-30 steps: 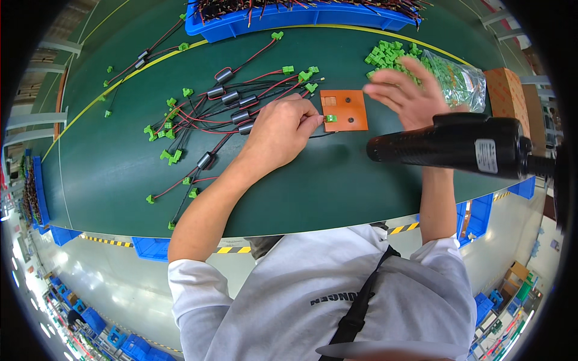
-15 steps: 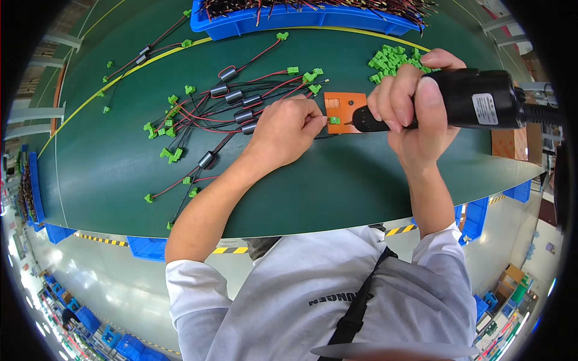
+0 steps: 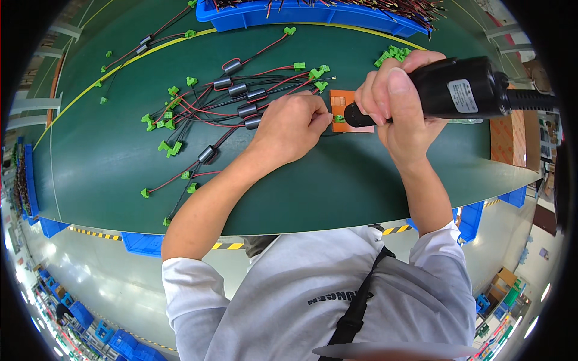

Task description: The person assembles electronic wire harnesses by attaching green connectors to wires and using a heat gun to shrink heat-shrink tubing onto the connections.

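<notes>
A black electric screwdriver (image 3: 442,90) lies sideways in my right hand (image 3: 400,108), whose fingers wrap round its body. Its nose points left and meets a small green terminal block (image 3: 339,118) on an orange block (image 3: 342,99). At the left side of that terminal block, the thumb and fingers of my left hand (image 3: 292,123) are pinched together; what lies between them is hidden. Left of this hand spread several red and black wire leads with dark cylindrical cores (image 3: 238,90) and green connectors on their ends.
Beyond my right hand sits a pile of loose green terminal blocks (image 3: 391,55), partly hidden. A blue bin (image 3: 259,21) full of wires stands at the far edge. A cardboard box (image 3: 507,141) is at the right. More leads (image 3: 144,45) lie far left, by a yellow line.
The screwdriver has moved left, its nose now up against the terminal block where the bit showed before. My left hand keeps its pinch. The view has shifted slightly.
</notes>
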Action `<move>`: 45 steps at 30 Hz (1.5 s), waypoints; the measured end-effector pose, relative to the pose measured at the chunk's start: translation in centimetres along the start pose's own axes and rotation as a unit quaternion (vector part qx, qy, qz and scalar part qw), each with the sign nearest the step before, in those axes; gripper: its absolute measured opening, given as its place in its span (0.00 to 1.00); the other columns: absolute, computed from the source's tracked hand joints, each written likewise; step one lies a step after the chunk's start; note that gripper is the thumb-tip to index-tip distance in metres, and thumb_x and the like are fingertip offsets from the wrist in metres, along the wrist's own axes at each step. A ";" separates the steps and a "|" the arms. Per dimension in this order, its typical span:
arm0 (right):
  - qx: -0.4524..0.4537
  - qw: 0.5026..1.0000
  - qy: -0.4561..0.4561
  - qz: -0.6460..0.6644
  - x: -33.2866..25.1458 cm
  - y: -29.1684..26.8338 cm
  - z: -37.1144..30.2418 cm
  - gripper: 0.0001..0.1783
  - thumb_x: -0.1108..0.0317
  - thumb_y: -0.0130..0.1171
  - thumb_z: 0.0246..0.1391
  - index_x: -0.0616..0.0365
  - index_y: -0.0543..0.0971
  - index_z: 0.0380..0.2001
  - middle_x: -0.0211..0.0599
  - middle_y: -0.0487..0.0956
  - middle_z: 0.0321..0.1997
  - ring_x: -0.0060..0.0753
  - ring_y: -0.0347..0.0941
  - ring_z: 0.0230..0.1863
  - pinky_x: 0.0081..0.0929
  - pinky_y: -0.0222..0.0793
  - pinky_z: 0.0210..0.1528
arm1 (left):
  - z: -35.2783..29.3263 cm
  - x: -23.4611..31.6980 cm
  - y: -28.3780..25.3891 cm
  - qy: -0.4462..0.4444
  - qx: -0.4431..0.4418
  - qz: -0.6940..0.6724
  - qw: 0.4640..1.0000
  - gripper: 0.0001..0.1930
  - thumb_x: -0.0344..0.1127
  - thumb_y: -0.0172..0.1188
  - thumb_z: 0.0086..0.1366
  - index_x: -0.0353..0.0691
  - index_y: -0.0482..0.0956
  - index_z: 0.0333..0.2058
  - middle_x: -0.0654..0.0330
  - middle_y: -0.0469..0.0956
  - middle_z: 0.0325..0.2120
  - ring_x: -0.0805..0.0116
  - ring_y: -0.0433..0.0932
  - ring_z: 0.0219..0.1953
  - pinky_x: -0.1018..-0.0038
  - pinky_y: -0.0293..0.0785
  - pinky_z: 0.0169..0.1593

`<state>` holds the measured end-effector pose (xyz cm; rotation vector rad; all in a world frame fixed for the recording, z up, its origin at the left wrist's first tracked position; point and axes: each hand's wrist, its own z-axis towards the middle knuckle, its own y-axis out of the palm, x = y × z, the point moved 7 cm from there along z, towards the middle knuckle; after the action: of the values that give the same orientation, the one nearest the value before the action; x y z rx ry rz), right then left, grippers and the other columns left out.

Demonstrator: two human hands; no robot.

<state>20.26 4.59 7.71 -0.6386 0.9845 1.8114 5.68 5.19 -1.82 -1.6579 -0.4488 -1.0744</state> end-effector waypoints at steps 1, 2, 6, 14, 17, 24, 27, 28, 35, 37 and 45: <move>0.013 1.000 0.013 -0.018 0.2 -0.1 0.0 0.12 0.81 0.63 0.61 0.62 0.73 0.44 0.31 0.73 0.23 0.20 0.69 0.17 0.25 0.66 0.21 | 0.0 0.0 0.0 0.000 0.000 0.000 1.000 0.09 0.33 0.67 0.65 0.31 0.85 0.35 0.51 0.82 0.30 0.57 0.81 0.30 0.64 0.75 0.36; 0.026 0.999 0.026 -0.036 0.3 -0.2 0.0 0.12 0.81 0.65 0.60 0.63 0.73 0.43 0.30 0.74 0.22 0.20 0.70 0.17 0.24 0.67 0.21 | 0.1 0.0 0.1 0.003 0.000 0.002 1.000 0.09 0.33 0.67 0.65 0.31 0.85 0.35 0.51 0.82 0.30 0.57 0.81 0.30 0.64 0.75 0.36; -0.017 0.992 0.033 -0.118 0.3 0.6 0.0 0.10 0.75 0.55 0.68 0.54 0.67 0.48 0.32 0.65 0.19 0.21 0.57 0.16 0.28 0.59 0.21 | 0.2 -0.1 0.0 0.010 0.001 0.008 1.000 0.09 0.34 0.66 0.65 0.31 0.85 0.35 0.51 0.82 0.31 0.57 0.81 0.30 0.63 0.75 0.36; 0.029 0.999 0.026 -0.023 0.4 -0.2 0.1 0.13 0.79 0.69 0.57 0.63 0.75 0.41 0.30 0.76 0.25 0.21 0.72 0.18 0.22 0.67 0.20 | 0.2 0.0 0.0 0.007 -0.003 0.013 1.000 0.09 0.34 0.67 0.65 0.32 0.85 0.35 0.52 0.82 0.30 0.57 0.81 0.30 0.63 0.75 0.36; 0.027 0.999 0.020 -0.021 0.2 -0.2 0.1 0.13 0.80 0.65 0.59 0.63 0.74 0.44 0.31 0.75 0.24 0.20 0.70 0.18 0.23 0.66 0.20 | 0.2 0.0 0.1 0.010 0.002 0.009 1.000 0.09 0.34 0.67 0.65 0.31 0.85 0.35 0.52 0.82 0.30 0.57 0.81 0.30 0.63 0.75 0.36; 0.005 1.000 0.000 0.029 -0.3 -0.3 0.4 0.14 0.82 0.57 0.63 0.62 0.71 0.50 0.33 0.73 0.25 0.20 0.65 0.17 0.25 0.64 0.20 | 0.2 0.1 0.0 0.015 0.008 0.005 1.000 0.09 0.33 0.67 0.65 0.30 0.84 0.34 0.51 0.82 0.30 0.57 0.81 0.29 0.64 0.75 0.35; -0.005 1.000 0.013 -0.021 0.0 -0.2 0.4 0.12 0.78 0.56 0.66 0.57 0.70 0.50 0.32 0.70 0.23 0.20 0.62 0.17 0.26 0.61 0.21 | 0.0 0.0 0.0 0.014 0.011 0.004 1.000 0.09 0.33 0.67 0.64 0.30 0.84 0.34 0.51 0.82 0.30 0.57 0.81 0.30 0.64 0.75 0.35; -0.014 0.998 0.024 -0.064 0.1 0.0 0.4 0.10 0.74 0.53 0.68 0.53 0.69 0.50 0.31 0.66 0.19 0.21 0.58 0.17 0.27 0.59 0.21 | 0.1 0.0 0.0 0.014 0.010 0.004 1.000 0.09 0.33 0.67 0.64 0.30 0.84 0.34 0.51 0.82 0.30 0.57 0.81 0.30 0.64 0.75 0.35; -0.034 0.994 0.049 -0.095 0.3 0.7 0.7 0.09 0.75 0.54 0.68 0.54 0.67 0.46 0.32 0.66 0.19 0.21 0.57 0.16 0.27 0.58 0.20 | 0.1 0.1 0.0 0.011 0.008 -0.001 1.000 0.10 0.34 0.67 0.64 0.30 0.84 0.34 0.51 0.82 0.30 0.57 0.81 0.30 0.64 0.75 0.36; -0.046 0.992 0.040 -0.112 0.4 0.7 0.7 0.09 0.75 0.54 0.68 0.54 0.67 0.46 0.32 0.66 0.19 0.21 0.57 0.16 0.27 0.58 0.21 | 0.1 0.0 -0.1 0.005 0.008 -0.002 1.000 0.10 0.34 0.67 0.64 0.31 0.84 0.34 0.51 0.82 0.30 0.57 0.81 0.30 0.64 0.75 0.36; -0.030 0.995 0.048 -0.083 0.4 0.7 0.6 0.08 0.75 0.54 0.68 0.53 0.68 0.46 0.31 0.65 0.19 0.21 0.57 0.17 0.27 0.57 0.21 | 0.0 0.3 -0.2 0.038 0.028 0.015 0.999 0.09 0.33 0.67 0.63 0.31 0.85 0.35 0.49 0.82 0.30 0.51 0.82 0.32 0.60 0.76 0.37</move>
<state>19.45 5.12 7.98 -0.8277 0.9144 1.6818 5.72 5.20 -1.48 -1.5642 -0.3991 -1.0891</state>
